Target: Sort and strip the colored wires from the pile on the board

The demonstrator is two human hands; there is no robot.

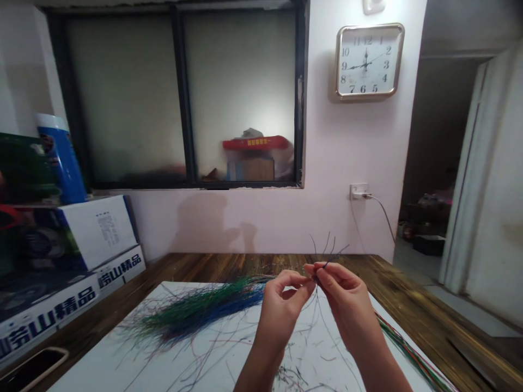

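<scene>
My left hand and my right hand meet above a white board, thumbs and fingertips pinched together. Between them is a small bunch of thin dark wires, whose ends fan out above the fingertips. Some thin strands also hang below the pinch. Exactly where each fingertip grips is partly hidden by the fingers. Left of my hands, a large loose bundle of green and blue wires lies on the board. Another bundle of green and red wires runs along the board's right side.
The board lies on a dark wooden table. Short wire scraps are scattered near my wrists. A phone rests at the front left. Stacked boxes and a blue canister stand at the left. A plugged-in socket is on the wall.
</scene>
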